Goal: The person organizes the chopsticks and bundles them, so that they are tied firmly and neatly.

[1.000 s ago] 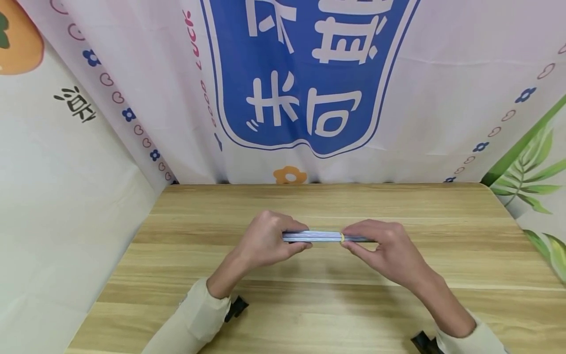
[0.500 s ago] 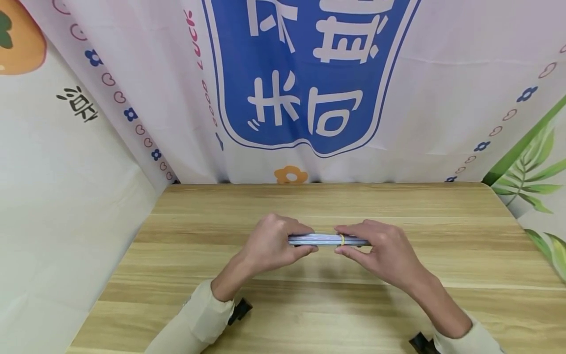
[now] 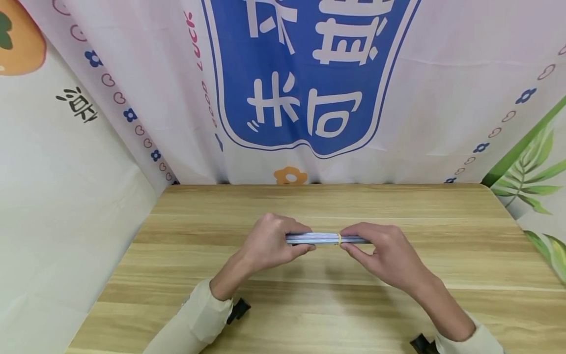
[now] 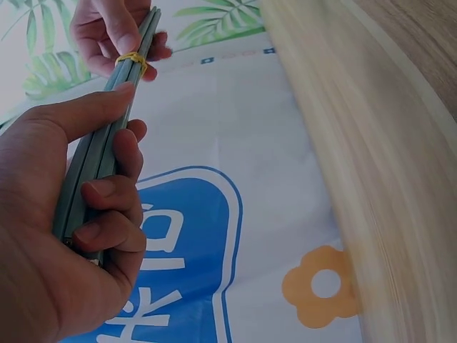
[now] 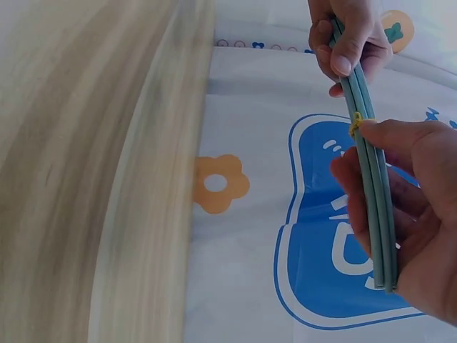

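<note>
Between my two hands, level over the table, is a bundle of slim blue-green sticks (image 3: 320, 237) that look like pencils. A yellow rubber band (image 3: 339, 239) is wrapped round it right of the middle. My left hand (image 3: 271, 243) grips the left end, with the thumb along the sticks and the other fingers curled round them in the left wrist view. My right hand (image 3: 389, 248) pinches the bundle beside the band; in the right wrist view its thumb tip presses right at the band's yellow twist (image 5: 355, 124). The sticks' flat ends (image 5: 385, 286) show below the right fingers.
A wood-grain table (image 3: 309, 314) lies under both hands. Behind it hangs a white curtain (image 3: 420, 113) with a blue printed sign. Black wrist mounts (image 3: 239, 310) sit at both cuffs.
The bundle shifted slightly right and turned a little, then came back partway left. My right fingers moved left over the band, then drew back right beside it.
</note>
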A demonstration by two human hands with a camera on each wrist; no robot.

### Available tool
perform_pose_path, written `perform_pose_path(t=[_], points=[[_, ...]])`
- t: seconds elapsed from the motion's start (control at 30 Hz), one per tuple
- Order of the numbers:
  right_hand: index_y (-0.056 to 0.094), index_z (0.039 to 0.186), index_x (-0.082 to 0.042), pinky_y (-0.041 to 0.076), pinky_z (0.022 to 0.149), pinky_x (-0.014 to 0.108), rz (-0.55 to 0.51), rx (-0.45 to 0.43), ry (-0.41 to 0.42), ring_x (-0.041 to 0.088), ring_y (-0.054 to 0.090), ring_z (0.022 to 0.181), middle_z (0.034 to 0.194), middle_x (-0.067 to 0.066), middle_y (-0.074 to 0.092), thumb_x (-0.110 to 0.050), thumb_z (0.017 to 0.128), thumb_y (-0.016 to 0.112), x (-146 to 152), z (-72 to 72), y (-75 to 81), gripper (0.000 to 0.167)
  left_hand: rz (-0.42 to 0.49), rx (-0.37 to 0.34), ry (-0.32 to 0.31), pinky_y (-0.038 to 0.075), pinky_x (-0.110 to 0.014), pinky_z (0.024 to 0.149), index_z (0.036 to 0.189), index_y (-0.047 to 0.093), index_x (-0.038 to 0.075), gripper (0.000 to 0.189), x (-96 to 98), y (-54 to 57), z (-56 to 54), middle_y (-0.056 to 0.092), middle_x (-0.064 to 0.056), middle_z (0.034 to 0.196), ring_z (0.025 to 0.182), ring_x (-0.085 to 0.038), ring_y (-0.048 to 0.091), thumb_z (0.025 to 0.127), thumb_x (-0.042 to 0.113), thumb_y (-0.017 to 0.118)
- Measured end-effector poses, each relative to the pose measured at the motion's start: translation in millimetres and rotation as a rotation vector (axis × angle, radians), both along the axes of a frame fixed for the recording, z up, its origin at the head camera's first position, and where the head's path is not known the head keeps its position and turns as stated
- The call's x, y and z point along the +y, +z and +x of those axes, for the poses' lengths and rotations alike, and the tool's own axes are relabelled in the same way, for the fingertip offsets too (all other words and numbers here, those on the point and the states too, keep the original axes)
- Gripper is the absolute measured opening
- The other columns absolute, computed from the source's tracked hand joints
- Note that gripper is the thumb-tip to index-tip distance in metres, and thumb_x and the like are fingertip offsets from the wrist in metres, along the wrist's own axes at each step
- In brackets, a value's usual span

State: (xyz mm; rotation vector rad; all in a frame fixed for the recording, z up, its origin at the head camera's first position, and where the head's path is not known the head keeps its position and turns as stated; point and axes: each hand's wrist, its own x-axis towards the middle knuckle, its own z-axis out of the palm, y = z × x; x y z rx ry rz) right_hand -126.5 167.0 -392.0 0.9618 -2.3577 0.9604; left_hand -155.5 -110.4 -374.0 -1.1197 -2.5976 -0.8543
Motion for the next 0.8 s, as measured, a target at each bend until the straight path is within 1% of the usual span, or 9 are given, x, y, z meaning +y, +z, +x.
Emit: perform_pose_path(t=[0.27,0.4,0.5,0.67,0.8], points=[[0.084,0.104,-0.018,0.06,0.074,0.016,-0.067,-0.044,0.021,0.003,0.077,0.085,0.1,-0.006,0.083,-0.005,0.084,0.091,-1.4,3.1,-1.2,0.025,0.002,-0.016,-0.008,0.042,-0.014,0.053,0.1,0.087,0.017,0.017,-0.4,0.7,1.4,0.081,0.006,0.085,0.057,0.004,0.052,0.085,0.022,0.093],[0.085,0.105,-0.018,0.054,0.062,0.012,-0.068,-0.039,0.018,0.0,0.074,0.079,0.101,-0.003,0.084,-0.007,0.083,0.092,-1.8,3.5,-2.4,0.026,0.007,-0.029,-0.013,0.041,-0.014,0.051,0.099,0.087,0.017,0.015,0.5,0.4,2.0,0.081,0.006,0.084,0.055,0.005,0.05,0.086,0.021,0.093],[0.086,0.106,-0.018,0.049,0.056,0.011,-0.054,-0.017,0.001,0.0,0.073,0.075,0.101,-0.002,0.084,-0.01,0.081,0.094,-3.0,3.4,-3.2,0.027,0.01,-0.036,-0.02,0.042,-0.014,0.051,0.099,0.087,0.016,0.015,2.2,-1.0,2.5,0.081,0.006,0.084,0.056,0.005,0.051,0.086,0.021,0.092],[0.087,0.109,-0.019,0.053,0.057,0.013,-0.02,0.016,-0.029,0.004,0.078,0.078,0.103,-0.002,0.084,-0.015,0.079,0.096,-5.7,4.4,-3.5,0.031,0.015,-0.039,-0.027,0.047,-0.012,0.055,0.1,0.087,0.014,0.017,4.0,-2.0,4.1,0.083,0.003,0.088,0.06,0.005,0.057,0.086,0.021,0.092],[0.086,0.11,-0.02,0.053,0.057,0.013,-0.007,0.021,-0.03,0.004,0.077,0.077,0.103,-0.003,0.084,-0.017,0.079,0.096,-6.5,5.1,-2.5,0.033,0.008,-0.038,-0.021,0.048,-0.012,0.057,0.102,0.087,0.013,0.019,3.2,-1.1,5.0,0.083,0.002,0.09,0.062,0.004,0.06,0.086,0.021,0.093]])
